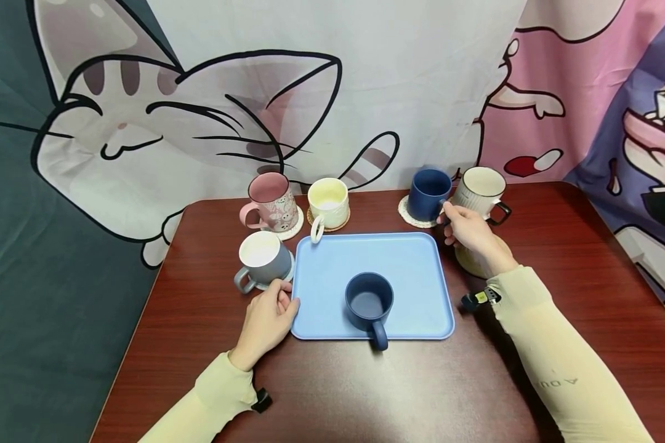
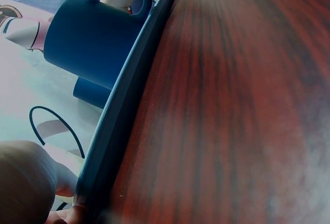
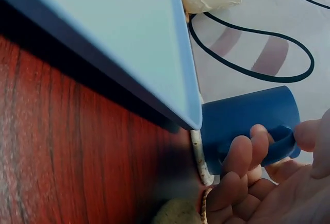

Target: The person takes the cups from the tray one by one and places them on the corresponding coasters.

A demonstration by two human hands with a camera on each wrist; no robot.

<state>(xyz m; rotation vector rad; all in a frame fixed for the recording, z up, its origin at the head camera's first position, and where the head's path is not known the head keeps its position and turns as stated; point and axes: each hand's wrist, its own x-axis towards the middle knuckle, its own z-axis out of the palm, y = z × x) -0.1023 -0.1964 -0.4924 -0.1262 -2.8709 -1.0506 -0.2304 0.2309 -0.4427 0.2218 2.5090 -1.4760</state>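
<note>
My right hand holds the handle of a blue mug at the table's back right; in the right wrist view, thumb and curled fingers are round that handle. The mug stands upright on a white coaster. My left hand grips the left rim of a light blue tray, thumb above and fingertips under the edge in the left wrist view. A dark navy mug stands on the tray's front part, its handle jutting over the front rim.
Left of the tray stand a grey mug and a pink patterned mug. A pale yellow mug is behind it. Near my right hand are a cream ribbed mug and a round coaster. A printed curtain hangs behind the table.
</note>
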